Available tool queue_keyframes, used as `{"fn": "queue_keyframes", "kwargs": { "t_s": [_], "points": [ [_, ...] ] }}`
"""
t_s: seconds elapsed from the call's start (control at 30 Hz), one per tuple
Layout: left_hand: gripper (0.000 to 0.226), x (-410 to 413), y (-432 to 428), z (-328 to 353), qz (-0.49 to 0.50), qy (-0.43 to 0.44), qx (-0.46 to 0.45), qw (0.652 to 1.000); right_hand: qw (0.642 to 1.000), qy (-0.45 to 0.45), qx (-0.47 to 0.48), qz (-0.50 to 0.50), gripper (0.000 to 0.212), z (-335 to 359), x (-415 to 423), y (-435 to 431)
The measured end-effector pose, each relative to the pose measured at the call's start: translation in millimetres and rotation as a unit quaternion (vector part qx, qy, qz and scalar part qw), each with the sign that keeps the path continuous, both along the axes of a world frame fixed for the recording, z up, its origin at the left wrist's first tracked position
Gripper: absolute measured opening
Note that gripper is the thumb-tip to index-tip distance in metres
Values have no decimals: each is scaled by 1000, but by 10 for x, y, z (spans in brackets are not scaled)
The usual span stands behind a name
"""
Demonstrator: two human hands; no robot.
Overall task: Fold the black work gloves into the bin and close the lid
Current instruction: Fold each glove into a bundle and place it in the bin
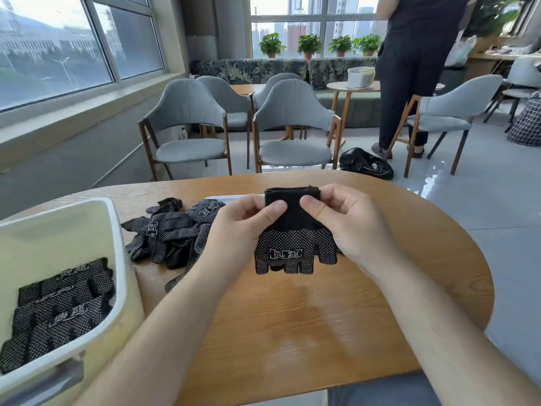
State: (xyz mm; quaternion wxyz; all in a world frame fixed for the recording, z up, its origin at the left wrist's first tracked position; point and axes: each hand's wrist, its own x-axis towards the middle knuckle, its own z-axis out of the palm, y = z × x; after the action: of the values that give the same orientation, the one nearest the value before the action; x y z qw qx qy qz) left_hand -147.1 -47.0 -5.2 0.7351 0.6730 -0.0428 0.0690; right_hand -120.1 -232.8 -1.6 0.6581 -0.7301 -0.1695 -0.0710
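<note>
- Both hands raised over the wooden bench [292, 317], holding 1 folded black glove [295, 238] between them, clear of the surface.
- Left hand [243, 227] pinches the cuff's left side, thumb on front.
- Right hand [345, 221] pinches the cuff's right side, thumb on front, fingers curled behind.
- Glove hangs cuff up, dotted palm facing camera, fingertips down; could be 2 gloves layered, can't tell.
- Pile of unfolded dotted gloves [172, 235] lies on the bench left of the hands.
- White bin [117, 259] at the bench's left edge, lid off, folded gloves [58, 309] stacked inside.
- Thin white edge, possibly the lid [225, 198], behind the pile.
- Grey chairs [292, 124] and a standing person [409, 68] beyond.
</note>
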Motion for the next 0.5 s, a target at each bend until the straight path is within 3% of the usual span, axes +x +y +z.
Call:
{"fn": "queue_keyframes", "kwargs": {
  "t_s": [0.3,0.5],
  "points": [
    [24,9,15,42,-16,-17,-45,999,999,24,13,41,9,60,-43,-23],
    [14,-37,13,48,-11,-50,25,998,998,56,5,31,10,89,-84,-29]
  ]
}}
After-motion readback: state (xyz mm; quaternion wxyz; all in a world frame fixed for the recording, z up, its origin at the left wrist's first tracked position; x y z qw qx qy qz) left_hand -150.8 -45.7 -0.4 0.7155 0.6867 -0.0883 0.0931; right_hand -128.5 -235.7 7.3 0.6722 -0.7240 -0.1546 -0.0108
